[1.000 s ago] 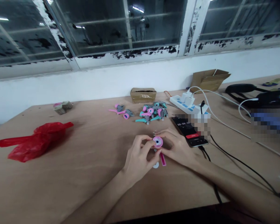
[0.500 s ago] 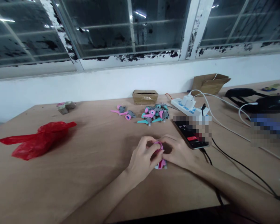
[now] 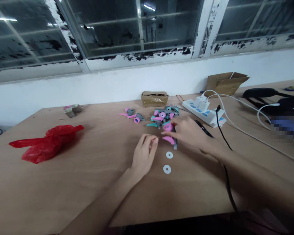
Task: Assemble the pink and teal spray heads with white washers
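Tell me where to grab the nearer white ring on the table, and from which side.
The nearer white ring lies flat on the table, clear of the other ring. Come straight down from above and pinch its outer rim at two opposite points; likely too thin to grip from the side. The left hand is closest.

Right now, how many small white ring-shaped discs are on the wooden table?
2. One white ring-shaped disc lies just near-side of the right hand; the other disc lies closer still, right of the left hand. Others may hide under the hands.
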